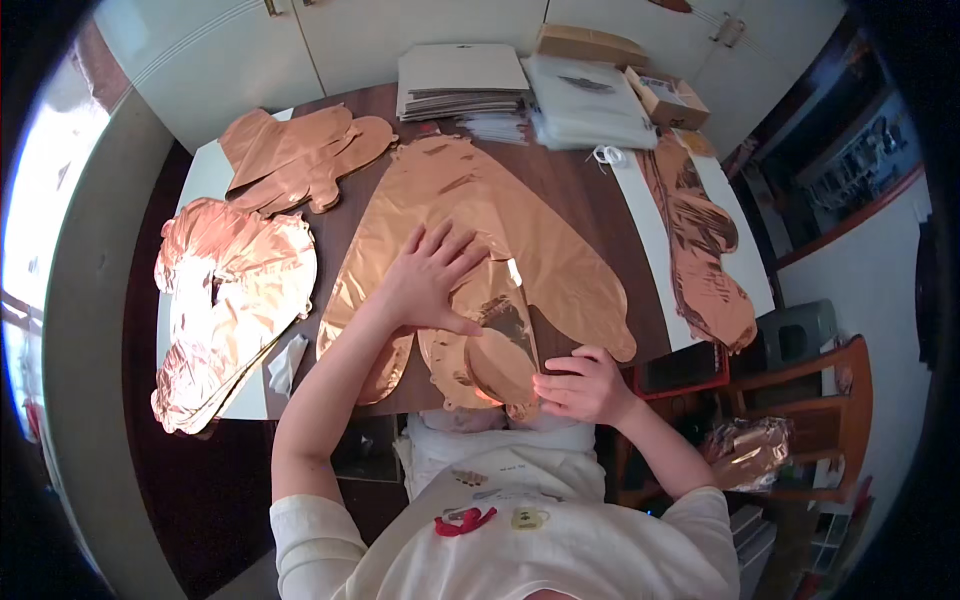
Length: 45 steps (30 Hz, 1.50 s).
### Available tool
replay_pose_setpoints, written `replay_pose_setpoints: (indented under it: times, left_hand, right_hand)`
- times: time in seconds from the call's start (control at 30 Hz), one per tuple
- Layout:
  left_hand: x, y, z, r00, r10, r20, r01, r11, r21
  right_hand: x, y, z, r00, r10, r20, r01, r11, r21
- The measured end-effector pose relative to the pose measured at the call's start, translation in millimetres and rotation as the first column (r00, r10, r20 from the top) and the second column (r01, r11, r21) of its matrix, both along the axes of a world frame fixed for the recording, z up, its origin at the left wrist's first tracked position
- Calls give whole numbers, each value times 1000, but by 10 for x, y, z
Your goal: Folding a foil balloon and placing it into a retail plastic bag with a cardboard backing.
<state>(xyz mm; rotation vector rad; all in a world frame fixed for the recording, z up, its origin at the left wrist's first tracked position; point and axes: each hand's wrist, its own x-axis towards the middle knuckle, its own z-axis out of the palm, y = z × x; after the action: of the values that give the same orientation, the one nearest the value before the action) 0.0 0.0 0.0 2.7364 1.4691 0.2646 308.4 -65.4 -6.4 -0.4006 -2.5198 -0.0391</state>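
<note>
A large copper-coloured foil balloon (575, 270), uninflated, lies flat on the middle of the table with its narrow end at the back. Its near middle part is folded over, with a crease running toward me and a rounded, shiny lobe (505, 365) at the table's front edge. My left hand (435, 275) rests palm down on the foil, its fingers spread. At the right side of the lobe, my right hand (585, 385) has its fingers bent at the foil's edge and seems to pinch it; the fingertips are partly hidden.
More flat foil balloons lie at the back left (300, 155), on the left (235, 300) and at the right (705, 240). Cardboard sheets (462, 80), clear plastic bags (585, 95) and a small box (668, 98) stand at the back. A wooden chair (855, 410) is on the right.
</note>
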Motion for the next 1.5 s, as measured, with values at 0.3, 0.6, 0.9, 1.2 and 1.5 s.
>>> replay_pose_setpoints:
  times: [0.3,0.6,0.9,1.2,1.5]
  left_hand:
    - [54,20,2,1000,-4,0,4,1000,18]
    - [31,1,28,1000,-8,12,8,1000,2]
    - [17,-11,21,1000,1,-8,-1,1000,7]
    - [28,-24,31,1000,-7,-10,7,1000,-6]
    - [23,0,41,1000,4,-3,-4,1000,-6]
  right_hand:
    - [-200,376,185,995,-84,56,96,958,-269]
    - [-341,578,195,958,-238,161,279,906,-319]
    - [-431,572,452,858,-255,447,426,840,-337]
    - [-283,421,286,852,-174,493,267,956,-123]
    - [-55,84,181,966,-50,254,96,980,-173]
